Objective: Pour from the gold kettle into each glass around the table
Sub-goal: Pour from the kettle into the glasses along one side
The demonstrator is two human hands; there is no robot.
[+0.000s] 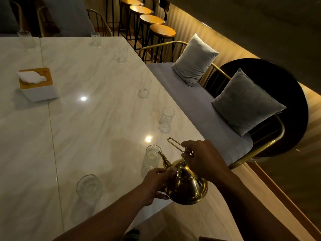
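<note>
The gold kettle (186, 186) hangs tilted over the table's near right corner, its spout tip over the rim of a clear glass (150, 160). My right hand (203, 158) grips the kettle's wire handle from above. My left hand (156, 183) steadies the kettle's body, thumb pressed on the lid. Several more clear glasses stand along the marble table (97, 119): one at the near edge (89, 187), others up the right side (166, 120) (144, 87) (122, 54) and at the far end (95, 38) (26, 39). Whether liquid flows is not visible.
A white tissue box (37, 84) with a wooden lid sits on the table's left part. A bench (199, 105) with two grey cushions and a gold frame runs along the right side. A row of round stools (161, 31) stands at the back. Cushioned chairs face the far end.
</note>
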